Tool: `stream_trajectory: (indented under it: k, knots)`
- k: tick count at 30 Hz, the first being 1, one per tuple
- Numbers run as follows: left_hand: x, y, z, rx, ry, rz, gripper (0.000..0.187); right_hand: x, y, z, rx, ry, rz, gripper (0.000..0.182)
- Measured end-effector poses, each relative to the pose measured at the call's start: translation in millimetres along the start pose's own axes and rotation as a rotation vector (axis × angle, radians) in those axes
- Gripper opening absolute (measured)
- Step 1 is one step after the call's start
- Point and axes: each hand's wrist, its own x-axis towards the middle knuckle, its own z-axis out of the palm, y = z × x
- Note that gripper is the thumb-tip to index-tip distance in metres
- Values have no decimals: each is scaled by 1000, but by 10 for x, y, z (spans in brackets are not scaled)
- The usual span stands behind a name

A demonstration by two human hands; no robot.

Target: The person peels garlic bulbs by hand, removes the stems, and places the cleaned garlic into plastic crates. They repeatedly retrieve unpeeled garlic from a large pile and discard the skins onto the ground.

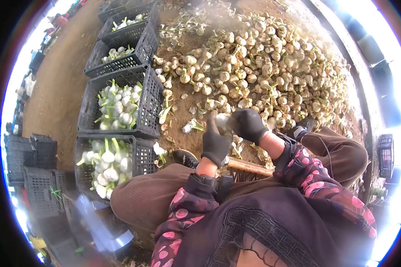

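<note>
"Take the two hands as the dial's centre. How do they stand?"

"Close together, low over the ground. The gloved left hand (pixel 217 142) looks closed on a white garlic bulb (pixel 222 120), blurred between the two gloves. The gloved right hand (pixel 248 126) is bunched up beside it; I cannot tell whether it grips the bulb or a tool hidden inside the fist."

"Which step is this?"

"My reading: cleaning that single bulb, its skin or its stem. The heaped garlic bulbs (pixel 276 75) at one o'clock look tan and earthy; the crated garlic bulbs (pixel 118 107) towards nine are white with green stems. The held one is nearer the white kind."

"And what does the next move call for?"

"A steady left hold, I'd judge, and small, careful work from the right, since the fingers crowd each other."

"What about the surface?"

"Brown earth floor (pixel 60 89), littered with papery skins (pixel 182 29) at eleven. A loose white bulb (pixel 190 127) lies at nine, near the left glove, and a wooden slat (pixel 250 166) sits at five."

"The room?"

"Black plastic crates (pixel 151 107) run in a row from eight to ten. Stacked crates (pixel 39 187) stand well apart, between eight and nine. A long ledge (pixel 365 89) edges the heap around two; glare hides much beyond."
</note>
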Motion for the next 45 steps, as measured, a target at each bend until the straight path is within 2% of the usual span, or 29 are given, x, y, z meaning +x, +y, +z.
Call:
stream_trajectory:
  k: [2, 4, 6, 8, 9, 10, 12, 14, 16, 19, 20, 22, 24, 25, 26, 28, 29, 30, 32, 34, 36, 37, 39, 40, 41, 42, 43, 44, 45]
  knots:
    - [45, -131, 41, -174, -30, 77, 64, 19, 140, 48, 174, 26, 143, 17]
    - [23, -70, 35, -352, -64, 152, 62, 55, 284, 72, 937, -26, 446, 17]
    - [-28, 34, -10, -848, -393, 3, 59, 81, 408, 87, 992, 46, 533, 17]
    - [-37, 59, -21, -869, -449, -78, 60, 127, 659, 107, 36, 244, -257, 15]
    - [3, -12, 17, -822, -427, 46, 60, 218, 918, 304, 708, 64, 147, 14]
    - [38, -108, 52, -773, -402, 169, 60, 300, 708, 109, 1606, 60, 460, 16]
    - [61, -249, 23, -560, -376, 232, 59, 484, 481, -133, 1848, 193, 531, 20]
    - [32, -179, -24, -550, -395, 196, 59, 565, 527, -354, 2131, -88, 408, 21]
    - [10, -136, -18, -544, -351, 254, 54, 605, 566, -302, 2089, -198, 251, 19]
    - [35, -82, -43, -781, -184, 42, 43, 553, 441, -136, -289, -485, 239, 37]
    - [85, -91, -60, -780, -169, 49, 43, 476, 678, 156, 109, -235, 130, 46]
    - [93, -169, -64, -475, 116, -144, 41, 495, 297, 179, 1133, -326, 139, 53]
    - [122, -407, -53, -487, 153, -147, 39, 521, 13, 269, 710, -461, -310, 50]
    - [138, -427, -49, -559, 172, -159, 41, 596, 31, 372, 660, -367, -548, 44]
    - [150, -442, -33, -632, 190, -170, 44, 703, 52, 432, 659, -374, -554, 44]
    - [63, -94, -60, -688, 306, -84, 51, 1002, 96, 517, 1054, -514, 293, 40]
    - [23, 131, -100, -757, 357, -37, 50, 1154, 15, 597, 1144, -399, 580, 42]
    - [21, 273, -138, -826, 411, 13, 49, 1387, 85, 749, 798, -401, 596, 45]
    - [3, 299, -177, -808, 416, 1, 48, 1700, -2, 884, 585, -305, -2, 45]
    - [39, 248, -181, -796, 415, -23, 46, 1974, -470, 725, 1588, -477, 353, 47]
    - [85, 190, -183, -762, 211, -111, 40, 2139, -338, 770, 1200, -306, 296, 46]
    - [119, -10, -47, -746, 182, -68, 34, 2373, 132, 1160, 390, -13, 38, 43]
    - [151, -66, -16, -691, 92, -130, 33, 2384, 555, 1382, -231, -294, 72, 39]
    - [149, -94, -3, -627, -5, -184, 32, 2222, 749, 1475, -312, -431, 34, 44]
    - [159, -135, -8, -417, 85, -35, 33, 2010, 821, 1522, -396, -555, -12, 49]
    - [181, -154, 16, -456, 106, -75, 36, 1825, 550, 1282, -478, -802, 142, 48]
    - [213, -218, 50, -527, 106, -103, 36, 1650, 1456, 2063, -350, -539, -58, 34]
    - [229, -333, 66, -635, 61, -185, 36, 1545, 1351, 1977, -437, -400, -159, 23]
    - [226, -293, 48, -605, 128, -143, 41, 1455, 1454, 2031, -518, -485, -131, 20]
